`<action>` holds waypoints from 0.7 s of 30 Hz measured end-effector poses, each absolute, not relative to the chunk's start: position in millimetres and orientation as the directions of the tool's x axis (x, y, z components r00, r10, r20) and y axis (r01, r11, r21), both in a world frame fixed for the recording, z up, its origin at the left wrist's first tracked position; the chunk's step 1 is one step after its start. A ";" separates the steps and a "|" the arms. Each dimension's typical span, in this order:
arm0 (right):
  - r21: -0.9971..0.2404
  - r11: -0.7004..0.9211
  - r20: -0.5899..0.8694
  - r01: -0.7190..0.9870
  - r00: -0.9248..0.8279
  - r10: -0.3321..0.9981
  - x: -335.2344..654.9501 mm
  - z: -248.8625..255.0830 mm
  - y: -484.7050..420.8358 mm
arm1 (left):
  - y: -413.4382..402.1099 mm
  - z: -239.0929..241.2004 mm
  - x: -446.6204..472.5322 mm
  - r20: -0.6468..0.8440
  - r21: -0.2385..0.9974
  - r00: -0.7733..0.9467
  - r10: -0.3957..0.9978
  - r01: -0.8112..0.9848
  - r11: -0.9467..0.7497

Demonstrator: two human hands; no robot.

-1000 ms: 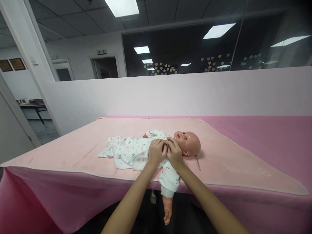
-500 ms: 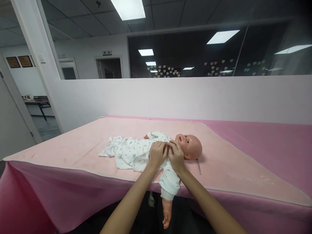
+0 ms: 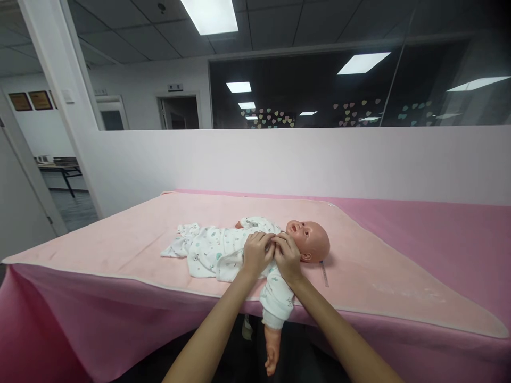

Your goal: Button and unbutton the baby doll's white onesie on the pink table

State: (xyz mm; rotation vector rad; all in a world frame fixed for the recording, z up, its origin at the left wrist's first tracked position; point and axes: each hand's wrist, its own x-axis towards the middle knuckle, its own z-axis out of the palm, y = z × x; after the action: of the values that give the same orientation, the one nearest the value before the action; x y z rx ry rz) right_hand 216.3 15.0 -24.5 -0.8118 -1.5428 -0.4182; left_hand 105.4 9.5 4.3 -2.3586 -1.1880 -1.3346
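A baby doll [image 3: 315,240] lies on its back on a peach mat [image 3: 371,266], head to the right. It wears white patterned baby clothes [image 3: 215,247]. Its near arm hangs over the table's front edge, the sleeve [image 3: 276,292] reaching to the forearm. My left hand [image 3: 257,252] and my right hand [image 3: 287,255] meet at the collar and upper chest, fingers bent and pinching the garment near the neck. The fingertips almost touch each other, and the exact bit of cloth between them is hidden. Past the doll's head lies a thin clear strip [image 3: 324,274].
A pink cloth [image 3: 459,229] shows under the mat and drapes down the front of the table. Behind stands a white half wall [image 3: 279,159] with a dark window above it. A door [image 3: 24,186] is at the far left.
Both hands stay at the doll's collar, with only slight finger movement. The whole view has shifted a little.
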 end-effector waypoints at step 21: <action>-0.189 0.657 0.967 0.730 0.022 0.254 214.6 -23.4 16.5 | 11.8 -0.3 107.3 0.806 0.216 0.232 0.544 0.741 -0.636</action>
State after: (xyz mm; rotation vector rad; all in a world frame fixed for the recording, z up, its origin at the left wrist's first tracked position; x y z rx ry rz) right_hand 214.6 16.5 -23.4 -0.8431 -1.5490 -0.4467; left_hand 107.3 11.8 -0.3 -2.2903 -1.2160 -1.3601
